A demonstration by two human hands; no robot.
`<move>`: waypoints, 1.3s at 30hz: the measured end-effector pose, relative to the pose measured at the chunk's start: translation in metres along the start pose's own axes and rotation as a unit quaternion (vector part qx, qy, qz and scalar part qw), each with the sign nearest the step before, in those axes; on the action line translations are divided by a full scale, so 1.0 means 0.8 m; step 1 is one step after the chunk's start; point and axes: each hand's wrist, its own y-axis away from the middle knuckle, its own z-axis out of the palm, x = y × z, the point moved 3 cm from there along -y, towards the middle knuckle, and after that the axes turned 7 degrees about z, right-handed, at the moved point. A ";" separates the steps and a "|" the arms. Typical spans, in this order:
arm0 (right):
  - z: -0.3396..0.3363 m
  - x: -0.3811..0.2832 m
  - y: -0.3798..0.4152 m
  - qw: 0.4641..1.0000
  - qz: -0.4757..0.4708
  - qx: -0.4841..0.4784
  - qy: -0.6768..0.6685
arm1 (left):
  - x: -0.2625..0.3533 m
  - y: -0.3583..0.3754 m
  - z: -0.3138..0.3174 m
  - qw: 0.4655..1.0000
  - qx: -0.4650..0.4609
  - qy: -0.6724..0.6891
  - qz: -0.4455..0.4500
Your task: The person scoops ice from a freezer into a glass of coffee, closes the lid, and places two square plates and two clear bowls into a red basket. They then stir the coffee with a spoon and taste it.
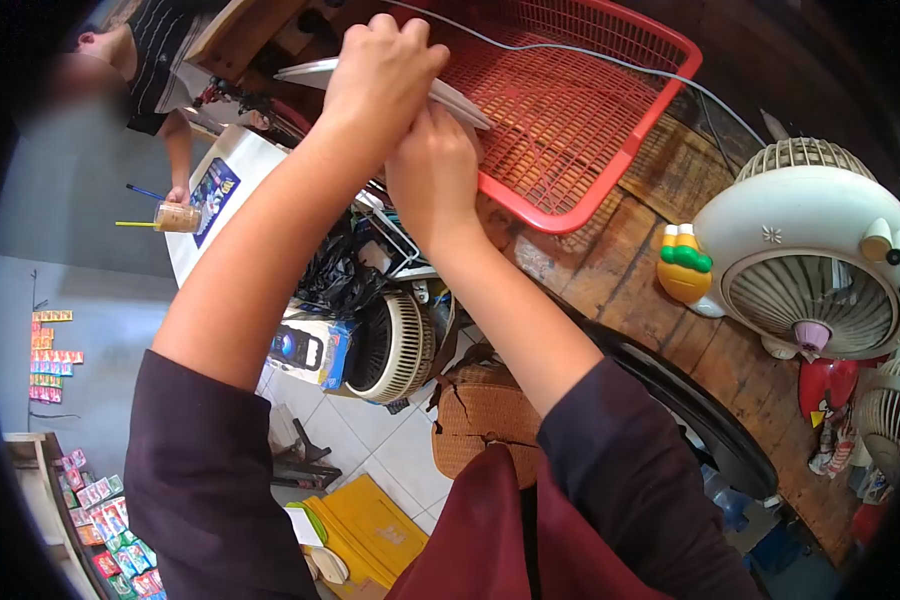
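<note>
A thin white flat piece (460,102), seen nearly edge-on, sticks out on both sides of my left hand (385,75). That hand is closed over it, knuckles up. Just below, my right hand (435,160) is closed against the near side of the same piece, and its fingertips are hidden. Both hands are close together, the left one partly covering the right. Beyond them lies a red plastic basket (625,160) with a mesh bottom, and the piece is in front of its near left corner.
A thin grey cable (540,46) crosses the basket. On the wooden surface (610,255) to the right stands a white fan (750,215). Below my arms are another fan (410,345), a black plastic bag (335,270) and a woven seat (480,420). At left, a person holds a cup (177,217).
</note>
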 end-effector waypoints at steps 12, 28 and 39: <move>-0.065 0.028 0.007 0.985 0.055 -0.157 -0.052 | 0.014 0.046 -0.011 0.910 0.143 0.378 -0.087; -0.076 0.028 -0.010 0.982 -0.001 -0.182 -0.050 | 0.023 0.156 0.001 0.773 0.363 0.395 -0.339; -0.049 -0.086 0.096 0.966 -0.056 -0.078 -0.241 | -0.076 0.401 0.232 0.485 0.238 0.284 -0.792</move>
